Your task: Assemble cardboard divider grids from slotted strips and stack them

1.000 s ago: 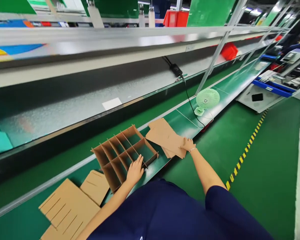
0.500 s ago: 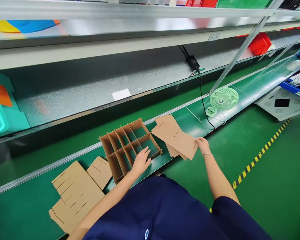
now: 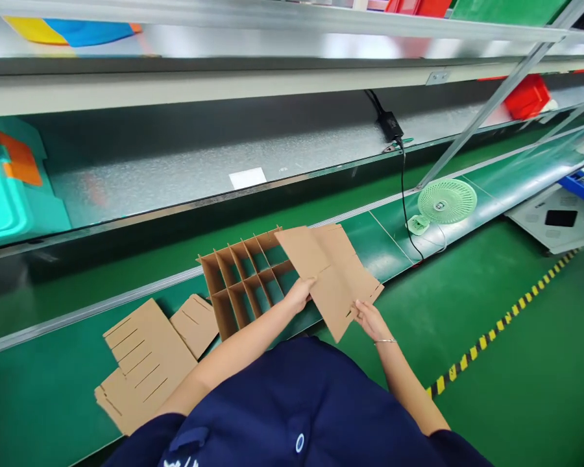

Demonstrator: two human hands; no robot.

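A slotted brown cardboard sheet (image 3: 324, 272) is held up over the right end of a cardboard divider grid (image 3: 241, 279) that stands on the green conveyor belt (image 3: 53, 383). My left hand (image 3: 299, 293) pinches the sheet's left edge, fingers closed on it. My right hand (image 3: 367, 318) grips the sheet's near right corner. More brown sheets (image 3: 338, 237) lie on the belt behind the held one, partly hidden by it.
A stack of slotted cardboard pieces (image 3: 143, 363) lies on the belt at the left. A small green fan (image 3: 445, 202) with a black cable stands on the belt to the right. Metal shelves run above, with a teal bin (image 3: 2, 194) and a red bin (image 3: 528, 97).
My right hand lifted a cardboard sheet off the pile at the right and brought it toward me. My left hand left the divider grid and took hold of the sheet's left edge.
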